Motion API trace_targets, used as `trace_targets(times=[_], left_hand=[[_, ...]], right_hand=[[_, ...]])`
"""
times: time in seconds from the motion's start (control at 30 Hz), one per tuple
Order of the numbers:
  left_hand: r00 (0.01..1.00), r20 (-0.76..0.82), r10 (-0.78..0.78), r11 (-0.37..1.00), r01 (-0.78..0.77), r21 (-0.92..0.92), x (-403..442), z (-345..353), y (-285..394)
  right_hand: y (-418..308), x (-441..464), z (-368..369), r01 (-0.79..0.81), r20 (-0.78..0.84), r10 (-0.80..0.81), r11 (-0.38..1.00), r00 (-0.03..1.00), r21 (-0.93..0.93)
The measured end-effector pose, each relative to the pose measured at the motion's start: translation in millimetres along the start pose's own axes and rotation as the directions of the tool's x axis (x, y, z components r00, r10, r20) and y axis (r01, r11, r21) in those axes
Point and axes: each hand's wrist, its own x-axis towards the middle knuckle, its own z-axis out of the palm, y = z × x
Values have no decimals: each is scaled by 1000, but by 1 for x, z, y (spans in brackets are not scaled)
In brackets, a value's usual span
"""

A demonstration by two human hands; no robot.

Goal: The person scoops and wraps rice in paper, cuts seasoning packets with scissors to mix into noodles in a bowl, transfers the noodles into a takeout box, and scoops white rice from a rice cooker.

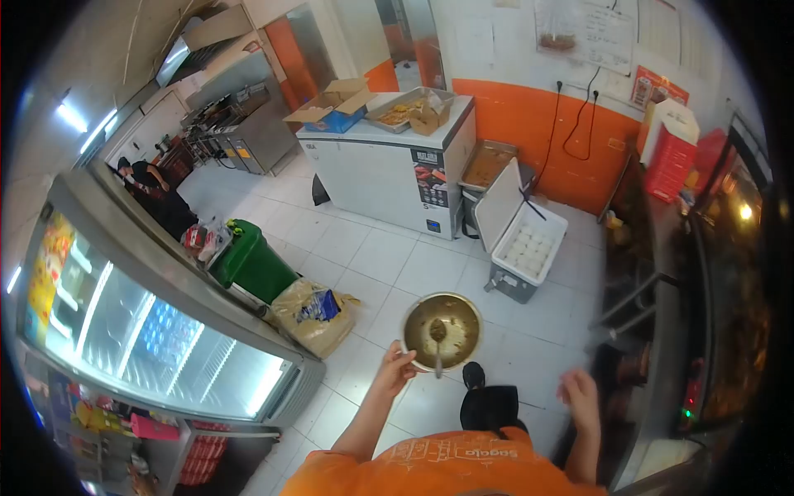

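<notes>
My left hand (397, 369) grips the left rim of a metal mixing bowl (466, 331), its fingers closed on the edge. Inside the bowl lies a spoon (438, 343), its handle toward me and its head covered in brown food. Brown smears mark the bowl's inner wall. My right hand (581, 395) hangs apart from the bowl on the right, near the dark counter, with loosely bent fingers and nothing visible in it.
An open cooler (529, 248) holding several round white pieces stands ahead on the tiled floor. Behind it is a white chest freezer (372, 178) with boxes on top. A green bin (252, 263), a sack (310, 318) and a glass-door fridge (157, 331) are left. A person (153, 186) stands farther back.
</notes>
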Motion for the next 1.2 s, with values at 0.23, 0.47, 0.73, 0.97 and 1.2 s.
trace_targets(times=[0.23,0.47,0.73,0.97,1.2], left_hand=[[859,-432,276,949,-316,-22,55,-63,117],[503,-782,369,828,-560,30,103,-123,176],[418,-822,388,694,-719,-38,266,-258,303],[571,-701,429,686,-710,-159,461,-348,486],[641,-663,388,747,-640,-182,595,-433,641]], right_hand=[[-103,301,147,538,458,-403,816,792,-211],[-118,528,443,287,857,-187,957,479,49],[110,772,499,602,685,363,326,632,-729],[54,887,541,330,351,652,161,672,-930],[50,1057,797,400,418,637,182,647,-898]])
